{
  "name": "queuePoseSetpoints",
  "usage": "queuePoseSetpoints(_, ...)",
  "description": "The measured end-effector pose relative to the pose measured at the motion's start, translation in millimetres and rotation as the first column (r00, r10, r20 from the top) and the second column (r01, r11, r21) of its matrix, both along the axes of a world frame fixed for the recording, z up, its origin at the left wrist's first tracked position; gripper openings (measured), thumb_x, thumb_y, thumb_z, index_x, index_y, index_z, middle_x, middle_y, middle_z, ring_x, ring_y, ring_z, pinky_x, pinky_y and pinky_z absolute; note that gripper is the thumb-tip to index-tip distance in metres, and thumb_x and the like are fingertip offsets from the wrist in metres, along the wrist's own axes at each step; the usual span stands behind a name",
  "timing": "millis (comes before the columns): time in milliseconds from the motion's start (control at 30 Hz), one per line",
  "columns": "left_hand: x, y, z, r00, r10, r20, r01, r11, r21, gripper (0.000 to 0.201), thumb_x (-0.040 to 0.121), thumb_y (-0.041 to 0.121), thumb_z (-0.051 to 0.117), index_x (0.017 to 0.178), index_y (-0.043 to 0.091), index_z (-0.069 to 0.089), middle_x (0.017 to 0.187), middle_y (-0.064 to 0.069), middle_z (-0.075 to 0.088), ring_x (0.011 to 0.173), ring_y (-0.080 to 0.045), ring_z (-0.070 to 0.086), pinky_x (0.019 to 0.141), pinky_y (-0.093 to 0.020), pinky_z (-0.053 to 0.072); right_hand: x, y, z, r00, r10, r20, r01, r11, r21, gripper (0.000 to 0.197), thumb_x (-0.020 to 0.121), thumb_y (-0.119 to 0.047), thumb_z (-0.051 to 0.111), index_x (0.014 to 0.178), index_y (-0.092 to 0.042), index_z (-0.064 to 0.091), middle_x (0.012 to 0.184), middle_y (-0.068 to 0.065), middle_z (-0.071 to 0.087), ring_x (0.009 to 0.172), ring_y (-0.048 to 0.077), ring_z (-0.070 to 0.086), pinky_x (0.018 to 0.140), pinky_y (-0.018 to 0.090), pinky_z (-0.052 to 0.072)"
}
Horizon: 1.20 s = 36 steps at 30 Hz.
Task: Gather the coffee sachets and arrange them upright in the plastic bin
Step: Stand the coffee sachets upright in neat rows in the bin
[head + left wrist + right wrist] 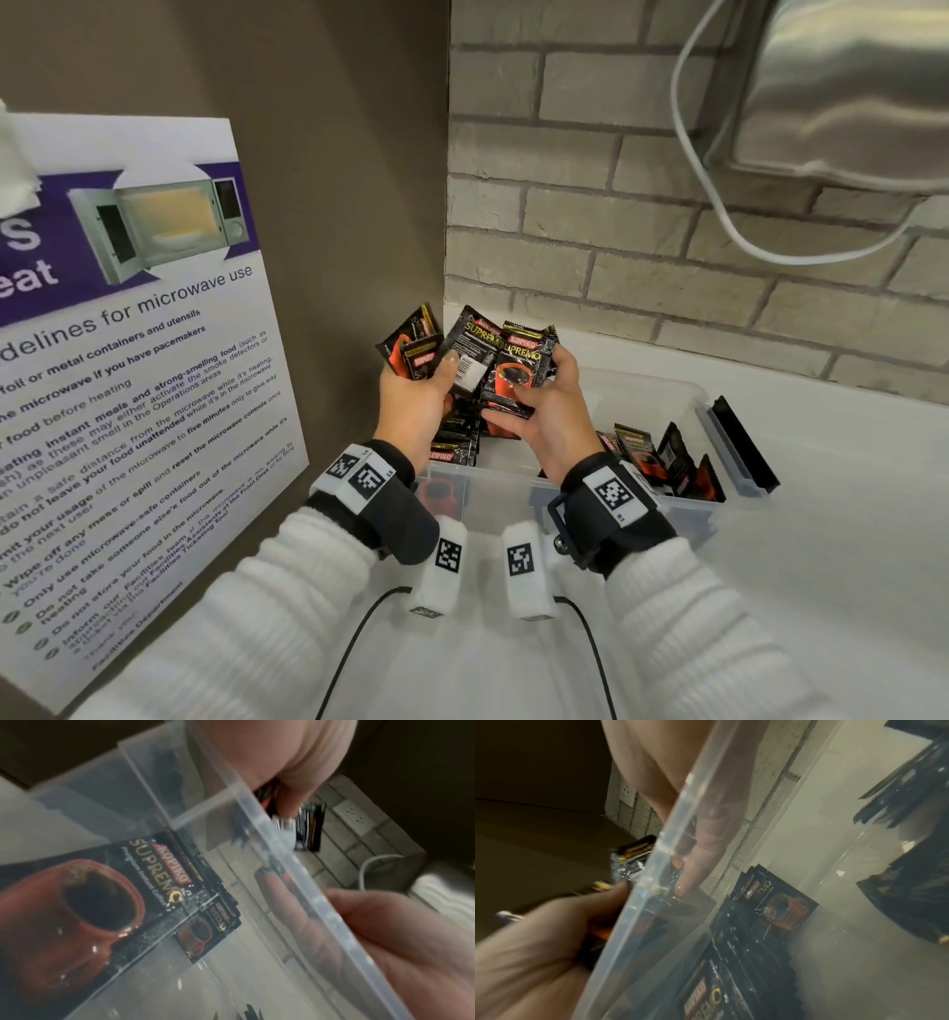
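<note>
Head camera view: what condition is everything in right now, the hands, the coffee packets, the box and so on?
left hand: gripping a fan of sachets above the bin
right hand: gripping more sachets beside the left
held sachets: bunched, splayed, not yet in the bin
plastic bin: open, no lid on
sachets at the bin's right end: standing, leaning
poster: propped against the wall

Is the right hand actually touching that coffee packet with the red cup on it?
Touching. In the head view the right hand pinches the coffee sachet, its thumb lying across the printed front.
</note>
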<state>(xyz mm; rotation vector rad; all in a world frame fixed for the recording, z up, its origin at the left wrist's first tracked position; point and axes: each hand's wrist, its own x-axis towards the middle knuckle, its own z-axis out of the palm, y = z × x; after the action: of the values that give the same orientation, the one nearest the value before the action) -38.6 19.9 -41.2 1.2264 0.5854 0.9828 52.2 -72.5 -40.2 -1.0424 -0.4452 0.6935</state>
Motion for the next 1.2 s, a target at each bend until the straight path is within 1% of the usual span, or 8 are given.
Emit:
queuePoseSetpoints(133, -5, -17, 0, 0.990, 0.104, 0.094, -0.136, 0.872, 0.470, 0.046, 0.086, -0.001, 0.059, 0.106, 0.038, 0.047, 0.103, 0.011, 0.057, 0.096, 0.004, 0.058, 0.082, -0.011, 0.045, -2, 1, 2, 0.999, 0.032, -0.009, -0.032, 0.999, 0.001, 0.049, 0.090, 0.012, 0.041, 0.129, -0.018, 0.035, 0.110, 0.004, 0.055, 0.094, 0.020, 0.060, 0.075, 0.041, 0.056)
queuePoseSetpoints(233, -4, -20, -8, 0.984, 0.162, -0.070, -0.058, 0.670, 0.740, 0.056, 0.077, -0.009, 0.058, 0.119, 0.027, 0.051, 0.101, 0.013, 0.051, 0.100, -0.010, 0.050, 0.087, -0.017, 0.041, -4, 2, 3, 0.998, 0.050, -0.026, -0.049, 0.998, 0.031, 0.043, 0.090, 0.015, 0.037, 0.120, -0.016, 0.036, 0.107, 0.007, 0.055, 0.094, 0.021, 0.059, 0.073, 0.041, 0.057)
queuePoseSetpoints(467, 5, -20, -8, 0.945, 0.141, -0.295, 0.165, 0.573, 0.803, 0.062, 0.073, -0.007, 0.058, 0.127, 0.023, 0.051, 0.101, 0.017, 0.049, 0.106, -0.015, 0.048, 0.089, -0.027, 0.041, -3, 2, 3, 0.988, 0.070, -0.137, -0.052, 0.989, 0.137, 0.046, 0.088, 0.018, 0.025, 0.113, -0.016, 0.042, 0.102, 0.011, 0.058, 0.091, 0.024, 0.059, 0.065, 0.038, 0.056)
queuePoseSetpoints(600, 13, -20, 3, 0.956, 0.072, -0.285, 0.173, 0.645, 0.744, 0.052, 0.079, -0.001, 0.059, 0.125, 0.022, 0.049, 0.114, 0.003, 0.057, 0.107, -0.010, 0.045, 0.092, -0.024, 0.038, -1, 2, 3, 0.952, 0.118, -0.283, -0.044, 0.965, 0.257, 0.029, 0.102, -0.015, 0.026, 0.125, -0.013, 0.045, 0.113, 0.013, 0.059, 0.102, 0.026, 0.059, 0.067, 0.038, 0.058)
queuePoseSetpoints(700, 17, -16, 7, 0.949, -0.004, -0.314, 0.220, 0.722, 0.656, 0.052, 0.080, 0.007, 0.066, 0.123, 0.028, 0.046, 0.116, 0.002, 0.056, 0.112, -0.012, 0.048, 0.095, -0.026, 0.040, 0, -1, 4, 0.938, 0.151, -0.311, -0.070, 0.964, 0.257, 0.055, 0.096, -0.050, 0.027, 0.129, -0.011, 0.047, 0.128, 0.014, 0.057, 0.118, 0.027, 0.055, 0.082, 0.038, 0.056)
queuePoseSetpoints(933, 6, -10, 14, 0.918, -0.368, -0.145, 0.383, 0.919, 0.094, 0.030, 0.084, -0.006, 0.046, 0.113, 0.000, 0.049, 0.081, -0.008, 0.063, 0.061, -0.006, 0.065, 0.056, -0.016, 0.051, 5, -5, -3, 0.996, 0.020, -0.084, -0.012, 0.995, 0.095, 0.018, 0.098, -0.002, 0.036, 0.111, -0.015, 0.040, 0.097, 0.008, 0.063, 0.070, 0.020, 0.062, 0.067, 0.040, 0.058)
queuePoseSetpoints(1067, -3, -3, 6, 0.896, -0.444, 0.017, 0.440, 0.881, -0.176, 0.024, 0.087, 0.004, 0.035, 0.102, -0.006, 0.051, 0.073, -0.022, 0.068, 0.063, -0.027, 0.068, 0.061, -0.029, 0.058, 6, -3, -4, 0.994, -0.087, -0.067, 0.084, 0.996, -0.043, 0.016, 0.098, -0.003, 0.035, 0.103, -0.017, 0.041, 0.104, 0.005, 0.060, 0.088, 0.022, 0.061, 0.085, 0.052, 0.052)
queuePoseSetpoints(1200, 1, 2, 3, 0.929, -0.367, 0.047, 0.365, 0.885, -0.291, 0.044, 0.083, 0.008, 0.057, 0.125, -0.001, 0.045, 0.113, -0.031, 0.062, 0.098, -0.038, 0.065, 0.087, -0.046, 0.055, 9, -2, -4, 0.984, -0.173, -0.046, 0.168, 0.982, -0.088, 0.025, 0.097, 0.000, 0.036, 0.112, -0.019, 0.036, 0.113, 0.004, 0.055, 0.096, 0.022, 0.059, 0.082, 0.049, 0.053)
